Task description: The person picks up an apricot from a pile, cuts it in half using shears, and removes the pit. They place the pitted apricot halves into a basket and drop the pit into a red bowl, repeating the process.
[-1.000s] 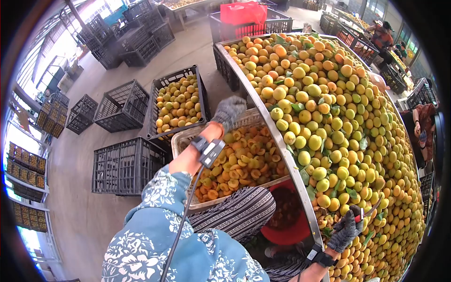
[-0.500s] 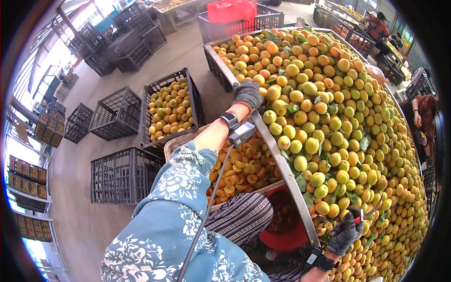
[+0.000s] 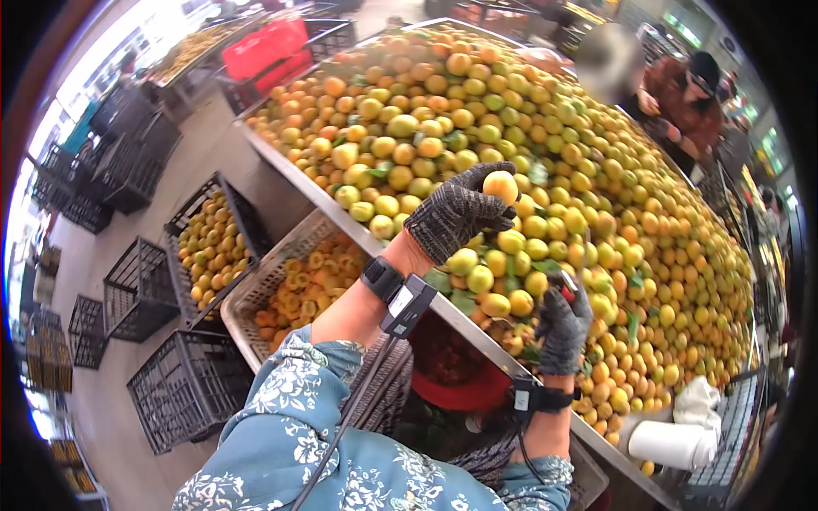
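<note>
My left hand (image 3: pixel 460 213), in a dark knit glove, is closed around a yellow-orange apricot (image 3: pixel 500 187) above the near side of the heap. In my gloved right hand (image 3: pixel 564 330) is a small knife (image 3: pixel 568 288) with a red handle, its thin blade blurred and pointing up. The two hands are apart. Below and around them lies a large heap of apricots (image 3: pixel 613 332), green-yellow to orange, with some leaves among them. The metal-edged table (image 3: pixel 383 247) bears the heap.
Left of my arm, a pale basket (image 3: pixel 241 328) holds halved apricots. A red tub (image 3: pixel 464 393) stands under the table edge. Black crates (image 3: pixel 183 387) stand on the floor at left, one with whole apricots. A white container (image 3: pixel 669 444) lies at right. Another person (image 3: pixel 694 98) works across the heap.
My left hand has moved from the table's edge to over the heap and now holds an apricot. My right hand has come up closer to it with the knife. The view has turned right.
</note>
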Demonstrator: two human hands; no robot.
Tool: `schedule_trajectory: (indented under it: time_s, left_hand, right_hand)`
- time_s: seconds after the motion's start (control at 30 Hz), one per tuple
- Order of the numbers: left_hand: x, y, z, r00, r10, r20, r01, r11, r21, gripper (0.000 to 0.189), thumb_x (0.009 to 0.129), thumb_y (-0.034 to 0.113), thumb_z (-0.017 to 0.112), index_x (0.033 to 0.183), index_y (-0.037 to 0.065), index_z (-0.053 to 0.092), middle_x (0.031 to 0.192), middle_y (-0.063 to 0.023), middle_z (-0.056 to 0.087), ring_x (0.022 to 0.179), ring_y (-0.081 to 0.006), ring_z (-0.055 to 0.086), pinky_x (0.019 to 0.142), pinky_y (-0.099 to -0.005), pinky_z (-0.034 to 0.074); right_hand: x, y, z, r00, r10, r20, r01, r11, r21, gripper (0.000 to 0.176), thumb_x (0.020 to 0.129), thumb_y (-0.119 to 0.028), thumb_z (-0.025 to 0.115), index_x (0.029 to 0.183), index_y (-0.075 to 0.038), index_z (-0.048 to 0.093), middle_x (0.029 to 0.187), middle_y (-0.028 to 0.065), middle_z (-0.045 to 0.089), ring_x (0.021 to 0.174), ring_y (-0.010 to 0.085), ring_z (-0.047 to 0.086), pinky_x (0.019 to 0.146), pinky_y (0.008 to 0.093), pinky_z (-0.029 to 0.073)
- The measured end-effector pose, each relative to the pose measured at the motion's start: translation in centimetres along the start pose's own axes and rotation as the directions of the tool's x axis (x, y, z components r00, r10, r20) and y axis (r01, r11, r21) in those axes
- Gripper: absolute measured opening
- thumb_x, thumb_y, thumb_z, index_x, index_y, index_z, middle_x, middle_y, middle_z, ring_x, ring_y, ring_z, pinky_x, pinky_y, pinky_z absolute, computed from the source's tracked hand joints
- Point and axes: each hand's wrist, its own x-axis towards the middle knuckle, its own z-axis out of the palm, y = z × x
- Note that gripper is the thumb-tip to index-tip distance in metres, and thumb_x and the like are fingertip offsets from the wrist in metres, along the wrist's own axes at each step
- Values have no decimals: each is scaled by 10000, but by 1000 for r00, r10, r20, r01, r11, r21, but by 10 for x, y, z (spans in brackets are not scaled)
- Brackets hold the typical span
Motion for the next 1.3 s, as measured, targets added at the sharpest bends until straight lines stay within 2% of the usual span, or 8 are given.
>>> schedule_trajectory:
  time_s: [0.2,0.37,0.47,0.53,0.57,0.77,0.97,1.3]
  left_hand:
    - [17,-67,48,1000,-5,31,8,997,-75,546,864,159,680,1332,-5,452,1147,-108,597,992,-222,631,868,-338,551]
    - [24,-102,52,999,-39,26,41,997,-62,574,764,81,768,1264,19,494,1144,-98,583,1021,-225,613,817,-372,580]
    - [27,-107,50,997,-36,69,36,999,-5,574,727,46,780,1238,20,522,1125,-85,604,1021,-202,610,834,-347,566]
    - [28,-103,57,997,55,62,-66,977,202,586,717,167,801,1224,11,550,1104,-63,614,986,-157,609,859,-299,522]
    - [28,-103,60,995,75,61,-86,973,213,592,707,177,805,1217,8,558,1089,-51,616,978,-141,599,860,-288,511]
    - [32,-98,61,998,24,50,-43,908,418,617,685,233,809,1205,3,568,1043,-57,625,935,-144,609,818,-296,532]
    - [30,-99,63,997,-51,62,40,985,165,605,688,206,809,1205,9,565,1013,-65,635,911,-181,630,785,-324,552]
    - [30,-108,64,994,-96,48,89,987,133,579,704,177,793,1201,-5,560,1013,-70,642,925,-178,641,797,-313,555]
  right_hand:
    - [-7,-14,-22,992,-118,-45,123,985,119,266,925,-283,595,1031,-39,603,652,0,549,444,70,455,360,198,332]
    - [-29,-31,-25,991,-103,80,89,981,171,293,930,-298,592,1031,-26,632,662,7,573,459,69,466,379,187,317]
    - [-37,-33,-24,998,-51,46,47,994,94,284,924,-312,599,1021,-48,640,663,-9,572,477,54,467,394,179,318]
    - [-38,-35,-26,999,-11,47,9,999,50,270,924,-312,599,1013,-61,642,664,-17,574,474,43,460,397,175,317]
    - [-38,-36,-22,1000,-8,23,7,997,75,292,913,-316,620,1035,-52,650,585,-34,512,430,30,372,400,192,240]
    - [-36,-34,-22,1000,-15,21,15,1000,-11,211,943,-198,586,1047,-20,633,712,-46,552,610,32,464,520,197,372]
    - [-33,-25,-22,999,-39,-1,38,992,121,207,934,-247,606,1023,-65,640,648,-48,546,502,20,439,445,176,317]
    - [-30,-16,-25,1000,-18,-24,21,992,122,152,932,-200,607,985,-59,631,675,-51,539,552,26,467,483,178,358]
